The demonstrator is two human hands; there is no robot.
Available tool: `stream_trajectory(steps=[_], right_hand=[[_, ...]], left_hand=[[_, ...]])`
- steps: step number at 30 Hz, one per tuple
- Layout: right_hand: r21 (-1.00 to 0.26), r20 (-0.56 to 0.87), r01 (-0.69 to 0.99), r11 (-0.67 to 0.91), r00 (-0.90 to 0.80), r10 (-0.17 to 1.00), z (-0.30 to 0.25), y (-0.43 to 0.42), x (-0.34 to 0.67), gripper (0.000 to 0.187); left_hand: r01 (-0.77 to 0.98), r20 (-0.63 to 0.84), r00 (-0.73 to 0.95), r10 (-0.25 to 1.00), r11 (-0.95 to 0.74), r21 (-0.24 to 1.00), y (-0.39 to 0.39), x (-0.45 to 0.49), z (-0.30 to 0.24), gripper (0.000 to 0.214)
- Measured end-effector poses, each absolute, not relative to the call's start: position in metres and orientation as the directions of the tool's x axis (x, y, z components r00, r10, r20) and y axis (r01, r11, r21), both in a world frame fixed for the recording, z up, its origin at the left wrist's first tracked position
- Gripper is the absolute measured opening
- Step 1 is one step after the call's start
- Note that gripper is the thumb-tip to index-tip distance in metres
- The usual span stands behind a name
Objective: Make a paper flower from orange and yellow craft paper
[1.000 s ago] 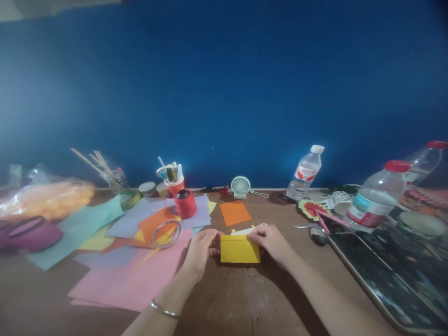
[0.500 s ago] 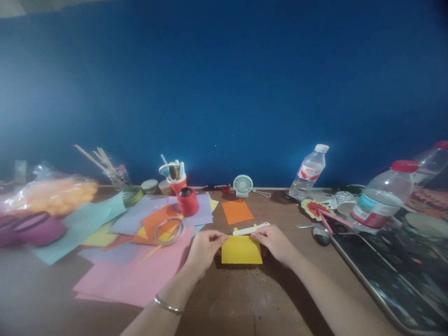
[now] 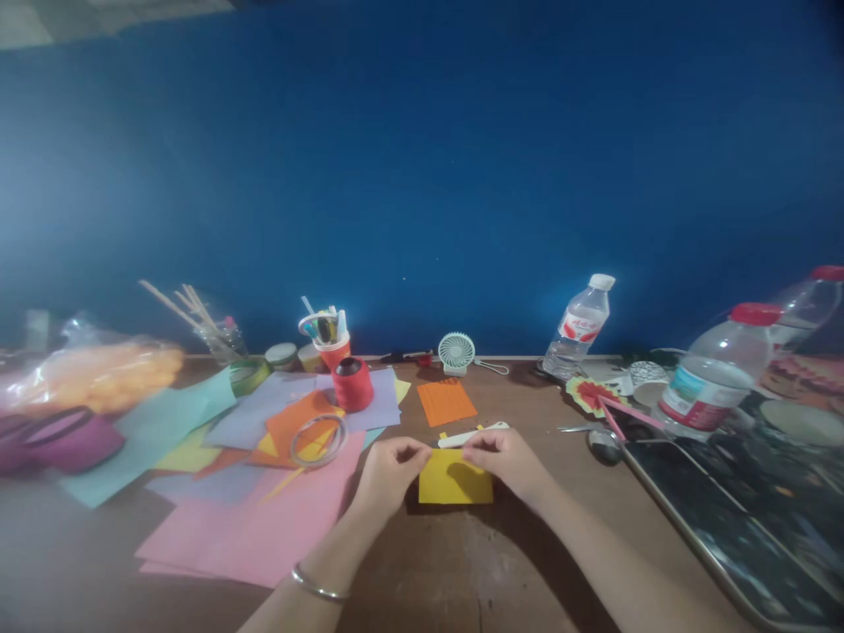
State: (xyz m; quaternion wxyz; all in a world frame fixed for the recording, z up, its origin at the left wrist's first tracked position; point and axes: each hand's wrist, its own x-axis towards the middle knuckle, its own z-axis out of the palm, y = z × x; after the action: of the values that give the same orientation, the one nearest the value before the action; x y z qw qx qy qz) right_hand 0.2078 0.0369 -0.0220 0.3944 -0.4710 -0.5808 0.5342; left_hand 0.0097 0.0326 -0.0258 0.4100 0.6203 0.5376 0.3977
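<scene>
Left hand (image 3: pixel 389 470) and right hand (image 3: pixel 505 459) pinch the top edge of a yellow paper (image 3: pixel 454 482) on the desk (image 3: pixel 462 563), a white tool (image 3: pixel 471 434) just beyond the fingers.

One head cam only, worn by the person, facing fwd & slightly down across the worktop (image 3: pixel 428 563) to the blue wall (image 3: pixel 422 176). Close range: left hand (image 3: pixel 389 470) & right hand (image 3: pixel 505 457) low-centre.

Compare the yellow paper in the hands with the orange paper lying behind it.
The yellow paper is pinched at its top edge by the left hand and right hand; the orange paper lies untouched farther back. The yellow paper sits square to the viewer; the orange paper is turned slightly askew. Both are rectangular sheets on the wooden table.
</scene>
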Motion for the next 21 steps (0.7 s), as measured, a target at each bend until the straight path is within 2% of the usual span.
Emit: stream_trajectory(steps=[3, 7, 10, 16, 21], right_hand=[[-0.960, 0.013, 0.265, 0.086, -0.266, 0.964, -0.021, 0.032, 0.198, 0.017], [-0.939, 0.013, 0.322, 0.125, -0.329, 0.944, -0.024, 0.026, 0.190, 0.015], [-0.926, 0.037, 0.347, 0.147, -0.305, 0.952, -0.025, 0.028, 0.194, 0.018], [-0.992, -0.059, 0.119, -0.040, -0.155, 0.986, -0.031, 0.041, 0.210, 0.028], [-0.999, -0.046, 0.025, -0.041, -0.195, 0.980, -0.031, 0.040, 0.208, 0.032]], left_hand=[[0.354, 0.073, 0.153, 0.986, -0.123, 0.927, 0.027, 0.017, -0.020, 0.017], [0.433, 0.066, 0.236, 0.970, -0.165, 0.886, 0.022, 0.022, -0.015, 0.013], [0.486, 0.064, 0.216, 0.974, -0.164, 0.858, 0.023, 0.019, -0.016, 0.019], [0.477, 0.088, 0.097, 0.991, -0.124, 0.870, 0.031, 0.006, -0.024, 0.026], [0.464, 0.094, 0.070, 0.993, -0.116, 0.878, 0.033, 0.005, -0.025, 0.026]])
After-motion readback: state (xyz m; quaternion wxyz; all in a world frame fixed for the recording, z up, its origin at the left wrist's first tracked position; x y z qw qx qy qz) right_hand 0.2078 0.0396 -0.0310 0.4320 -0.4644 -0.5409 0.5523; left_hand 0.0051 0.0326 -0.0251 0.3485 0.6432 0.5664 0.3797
